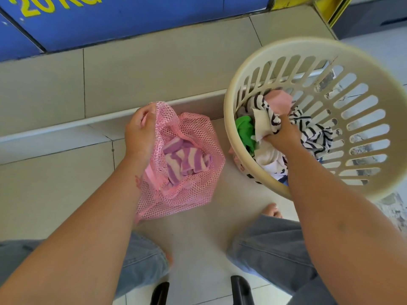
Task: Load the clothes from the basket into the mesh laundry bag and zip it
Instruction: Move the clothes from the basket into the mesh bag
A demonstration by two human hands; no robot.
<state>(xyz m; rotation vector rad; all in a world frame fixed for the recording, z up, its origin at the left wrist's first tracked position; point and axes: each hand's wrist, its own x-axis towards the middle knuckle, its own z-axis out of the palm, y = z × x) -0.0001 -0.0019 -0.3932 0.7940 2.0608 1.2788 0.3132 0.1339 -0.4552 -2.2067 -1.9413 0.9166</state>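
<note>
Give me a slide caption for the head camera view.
Left hand holds the mesh bag open; right hand grabs clothes from the basket.

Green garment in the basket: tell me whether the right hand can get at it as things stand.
Probably yes. The green garment lies exposed at the basket's near wall, right beside the right hand. But that hand is already closed on white and striped clothes, so it must unload first.

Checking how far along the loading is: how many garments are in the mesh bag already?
1 visible: a purple-and-white striped garment lying inside the pink mesh bag, whose mouth the left hand holds open. Others may be hidden beneath it.
</note>
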